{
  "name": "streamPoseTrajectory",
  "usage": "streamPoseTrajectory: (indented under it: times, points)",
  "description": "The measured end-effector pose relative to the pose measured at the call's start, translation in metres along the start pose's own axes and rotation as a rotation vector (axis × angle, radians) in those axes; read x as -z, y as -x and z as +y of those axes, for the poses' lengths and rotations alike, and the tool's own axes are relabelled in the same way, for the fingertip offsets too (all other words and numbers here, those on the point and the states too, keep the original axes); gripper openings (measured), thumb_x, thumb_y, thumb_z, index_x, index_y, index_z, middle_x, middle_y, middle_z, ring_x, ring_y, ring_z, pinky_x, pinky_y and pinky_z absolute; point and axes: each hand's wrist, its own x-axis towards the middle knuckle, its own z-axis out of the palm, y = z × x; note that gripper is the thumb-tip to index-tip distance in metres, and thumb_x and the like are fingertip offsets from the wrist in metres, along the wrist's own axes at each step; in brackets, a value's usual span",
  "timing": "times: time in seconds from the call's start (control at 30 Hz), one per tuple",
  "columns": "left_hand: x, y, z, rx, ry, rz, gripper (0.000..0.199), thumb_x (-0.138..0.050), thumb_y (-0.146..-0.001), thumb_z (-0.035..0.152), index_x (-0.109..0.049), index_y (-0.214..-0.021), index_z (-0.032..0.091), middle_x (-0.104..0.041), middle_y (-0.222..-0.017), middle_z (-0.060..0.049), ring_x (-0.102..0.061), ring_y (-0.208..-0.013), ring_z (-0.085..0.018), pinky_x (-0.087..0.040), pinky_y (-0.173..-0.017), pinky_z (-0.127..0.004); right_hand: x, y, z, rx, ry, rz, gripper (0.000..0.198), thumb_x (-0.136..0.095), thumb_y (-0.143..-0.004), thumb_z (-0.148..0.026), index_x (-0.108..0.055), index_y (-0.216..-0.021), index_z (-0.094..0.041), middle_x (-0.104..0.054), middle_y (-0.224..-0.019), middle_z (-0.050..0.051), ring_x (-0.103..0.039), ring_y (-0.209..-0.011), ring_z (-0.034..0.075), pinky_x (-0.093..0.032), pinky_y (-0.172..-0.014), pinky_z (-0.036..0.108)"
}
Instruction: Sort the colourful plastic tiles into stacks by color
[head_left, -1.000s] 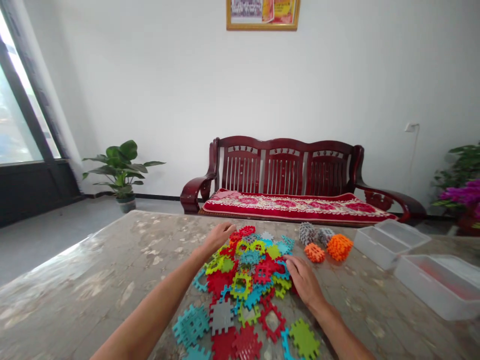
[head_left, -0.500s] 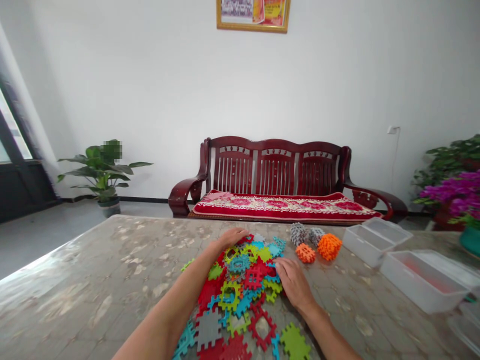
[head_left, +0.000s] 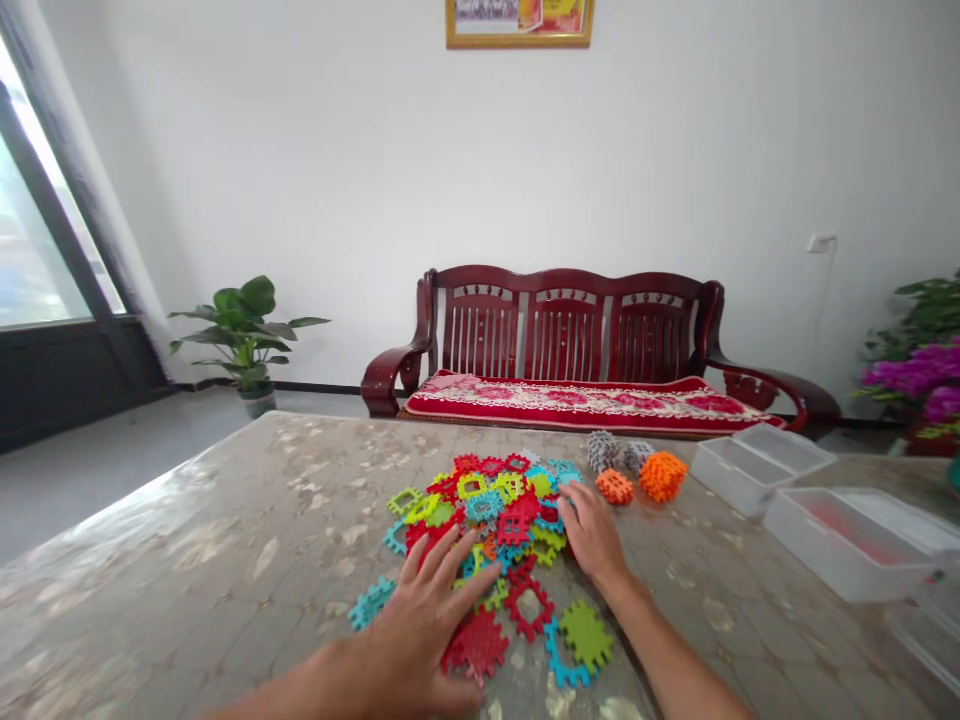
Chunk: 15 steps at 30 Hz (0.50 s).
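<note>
A pile of flat toothed plastic tiles in red, lime green, blue and grey lies on the table, with a red square-holed tile [head_left: 514, 526] near its middle. My left hand [head_left: 435, 600] is spread over the pile's near left part, fingers apart and holding nothing; it hides the tiles below. Along the pile's right edge rests my right hand [head_left: 592, 530], its fingers stretched out against the tiles and nothing visibly gripped. Close to my wrists lie a green tile [head_left: 587, 636] and a red tile [head_left: 480, 645]. A teal tile [head_left: 371, 603] sits left of my left hand.
Orange toothed blocks [head_left: 661, 476] and grey toothed blocks [head_left: 602, 451] stand beyond my right hand. Further right are clear plastic boxes [head_left: 840, 560], one with something red inside. A wooden bench [head_left: 562, 335] stands behind the patterned table [head_left: 225, 520].
My left hand has come back from the pile's far left edge to its near side, fingers now spread. My right hand has stayed at the right edge. The view has shifted slightly left.
</note>
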Motion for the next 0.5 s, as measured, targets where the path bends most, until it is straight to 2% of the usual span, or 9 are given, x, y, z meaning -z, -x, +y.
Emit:
streamPoseTrajectory:
  times: [0.07, 0.2, 0.3, 0.4, 0.47, 0.5]
  points:
    - [-0.017, 0.018, 0.002, 0.028, -0.062, -0.01, 0.107, -0.077, -0.066, 0.061, -0.021, -0.155, 0.042, -0.022, -0.164, -0.011, -0.019, -0.147, -0.047, -0.016, -0.111, -0.076, -0.003, 0.001, -0.001, -0.001, 0.104, 0.004, 0.043, -0.039, -0.096, -0.04, -0.068, -0.121, -0.018, -0.061, -0.133, 0.013, -0.05, -0.128, 0.028, -0.034, -0.111, 0.046]
    - [-0.032, 0.012, -0.012, 0.045, -0.14, 0.133, 0.085, -0.063, -0.082, 0.058, -0.023, -0.155, 0.041, -0.025, -0.164, -0.01, -0.022, -0.148, -0.042, -0.021, -0.114, -0.069, -0.006, 0.003, -0.004, -0.004, 0.205, -0.094, 0.042, -0.043, -0.097, -0.04, -0.067, -0.124, -0.02, -0.059, -0.137, 0.012, -0.05, -0.129, 0.029, -0.036, -0.11, 0.046]
    - [-0.028, -0.008, -0.024, -0.003, -0.185, 0.216, 0.082, -0.064, -0.082, 0.056, -0.029, -0.154, 0.038, -0.029, -0.162, -0.01, -0.024, -0.147, -0.039, -0.021, -0.116, -0.065, -0.002, 0.003, -0.007, 0.043, 0.17, -0.141, 0.042, -0.039, -0.099, -0.038, -0.067, -0.123, -0.02, -0.062, -0.133, 0.01, -0.055, -0.124, 0.026, -0.038, -0.109, 0.042]
    - [-0.018, -0.025, -0.034, -0.083, -0.19, 0.252, 0.077, -0.061, -0.084, 0.057, -0.033, -0.152, 0.037, -0.036, -0.159, -0.008, -0.029, -0.146, -0.033, -0.023, -0.118, -0.058, 0.003, 0.003, -0.01, 0.065, 0.145, -0.122, 0.04, -0.038, -0.099, -0.038, -0.069, -0.119, -0.022, -0.066, -0.128, 0.007, -0.056, -0.121, 0.023, -0.038, -0.109, 0.039]
    - [-0.01, -0.033, -0.047, -0.038, -0.179, 0.331, 0.066, -0.053, -0.09, 0.056, -0.036, -0.151, 0.037, -0.041, -0.157, -0.005, -0.033, -0.145, -0.029, -0.022, -0.119, -0.054, 0.005, 0.003, -0.011, 0.045, 0.17, -0.084, 0.04, -0.039, -0.099, -0.038, -0.068, -0.12, -0.022, -0.064, -0.13, 0.008, -0.055, -0.123, 0.024, -0.037, -0.109, 0.04]
    - [-0.007, -0.036, -0.056, 0.042, -0.174, 0.386, 0.06, -0.049, -0.093, 0.054, -0.039, -0.149, 0.037, -0.043, -0.156, -0.004, -0.035, -0.144, -0.028, -0.021, -0.12, -0.053, 0.005, 0.002, -0.01, 0.031, 0.192, -0.066, 0.04, -0.039, -0.099, -0.038, -0.067, -0.122, -0.021, -0.063, -0.132, 0.01, -0.053, -0.125, 0.025, -0.036, -0.11, 0.041]
